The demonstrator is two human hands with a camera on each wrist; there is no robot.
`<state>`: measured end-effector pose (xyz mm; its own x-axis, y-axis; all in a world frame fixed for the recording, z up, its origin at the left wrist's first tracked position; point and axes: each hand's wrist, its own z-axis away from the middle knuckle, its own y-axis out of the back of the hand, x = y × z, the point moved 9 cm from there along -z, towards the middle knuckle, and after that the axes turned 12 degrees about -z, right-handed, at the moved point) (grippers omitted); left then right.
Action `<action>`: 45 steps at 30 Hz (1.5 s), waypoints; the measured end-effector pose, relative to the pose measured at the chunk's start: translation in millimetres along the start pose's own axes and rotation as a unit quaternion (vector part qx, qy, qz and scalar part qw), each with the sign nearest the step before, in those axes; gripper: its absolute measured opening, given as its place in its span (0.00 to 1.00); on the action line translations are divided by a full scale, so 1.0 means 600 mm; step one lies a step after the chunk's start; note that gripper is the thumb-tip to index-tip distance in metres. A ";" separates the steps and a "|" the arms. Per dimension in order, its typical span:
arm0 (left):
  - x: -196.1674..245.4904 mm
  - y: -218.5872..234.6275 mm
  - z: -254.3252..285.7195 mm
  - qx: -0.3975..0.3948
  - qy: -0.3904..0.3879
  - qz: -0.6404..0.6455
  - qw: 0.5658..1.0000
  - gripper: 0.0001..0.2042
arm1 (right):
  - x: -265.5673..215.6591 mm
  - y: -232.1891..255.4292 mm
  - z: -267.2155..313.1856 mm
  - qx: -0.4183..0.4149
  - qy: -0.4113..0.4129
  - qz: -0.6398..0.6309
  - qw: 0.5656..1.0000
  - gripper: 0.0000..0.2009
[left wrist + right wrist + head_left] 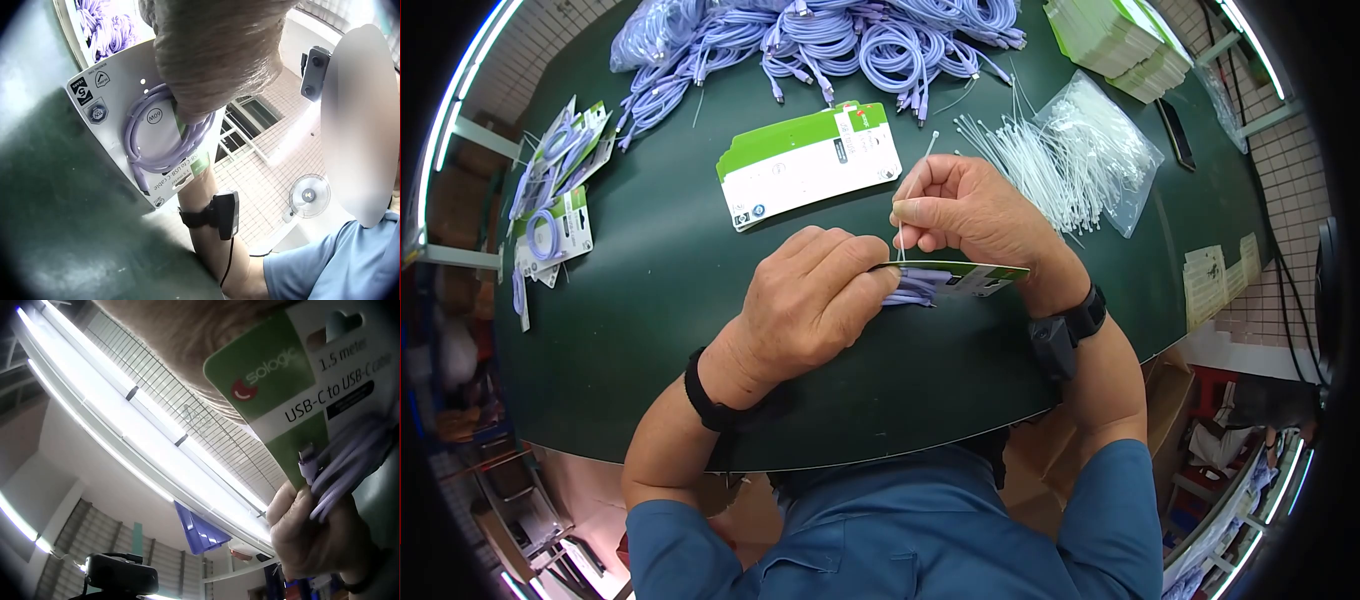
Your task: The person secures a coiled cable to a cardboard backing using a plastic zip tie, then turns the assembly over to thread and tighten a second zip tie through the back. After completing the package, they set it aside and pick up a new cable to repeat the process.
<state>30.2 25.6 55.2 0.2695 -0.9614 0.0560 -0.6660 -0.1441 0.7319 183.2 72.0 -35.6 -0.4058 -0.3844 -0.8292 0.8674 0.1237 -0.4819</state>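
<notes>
A green and white card (985, 278) with a coiled purple cable (915, 288) against it stands on edge above the table. The left hand (815, 295) grips the card and cable at one end. Thumb and fingers of the right hand (975, 215) pinch a thin white zip tie (915, 180) that rises from the card's upper edge. In the left wrist view the coil (132, 134) lies against the printed face of the card (103, 128). The right wrist view shows the card (262, 381) close up, the left hand (319, 534) holding its lower edge.
A stack of flat cards (810, 170) lies beyond the hands. Purple cable coils (895, 55) line the far edge. Loose zip ties (1050, 165) and a bag of them (1105, 140) are at right, near a phone (1175, 133). Carded cables (550, 235) sit at left.
</notes>
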 end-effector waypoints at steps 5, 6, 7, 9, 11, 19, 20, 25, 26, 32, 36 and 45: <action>0.000 0.000 0.000 0.001 -0.002 -0.005 1.000 0.18 | 0.001 -0.002 0.004 0.012 -0.003 0.017 1.000 0.05; 0.000 0.000 0.000 0.001 -0.002 -0.004 1.000 0.18 | 0.000 -0.001 0.004 0.015 -0.002 0.026 1.000 0.05; 0.000 0.000 0.000 0.001 -0.001 -0.003 1.000 0.18 | 0.001 -0.002 0.004 0.015 -0.001 0.026 1.000 0.05; 0.000 0.000 0.000 0.001 -0.001 -0.004 1.000 0.18 | 0.001 -0.002 0.005 0.013 -0.003 0.022 1.000 0.05; 0.000 0.000 0.000 0.001 -0.001 -0.006 1.000 0.18 | 0.001 -0.003 0.005 0.012 -0.003 0.020 1.000 0.05; -0.001 0.001 0.001 0.004 0.004 -0.012 1.000 0.17 | -0.005 -0.026 0.012 -0.089 0.001 0.065 0.994 0.04; 0.000 0.001 0.000 0.004 0.003 -0.012 1.000 0.17 | -0.006 -0.028 0.012 -0.091 0.005 0.055 0.994 0.04; 0.000 0.002 -0.004 -0.009 -0.001 -0.020 1.000 0.17 | -0.003 -0.015 0.007 -0.081 -0.017 -0.013 0.996 0.05; 0.000 0.001 -0.005 -0.011 -0.002 -0.022 1.000 0.17 | 0.001 -0.011 0.006 -0.074 -0.032 -0.039 0.996 0.06; 0.002 0.003 -0.010 -0.007 -0.014 -0.017 1.000 0.17 | 0.003 -0.023 0.011 -0.090 -0.024 0.077 0.993 0.11; 0.006 0.003 -0.014 -0.032 -0.016 -0.014 0.999 0.16 | 0.003 -0.021 0.009 -0.086 -0.016 0.070 0.994 0.11; 0.004 -0.001 -0.018 -0.033 -0.035 0.013 0.999 0.15 | 0.004 -0.027 0.017 -0.122 -0.028 0.076 0.989 0.10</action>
<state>38.8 26.1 62.1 0.2028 -0.9788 0.0301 -0.6234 -0.1054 0.7747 171.3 59.9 -26.9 -0.2530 -0.3936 -0.8838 0.8190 0.3991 -0.4122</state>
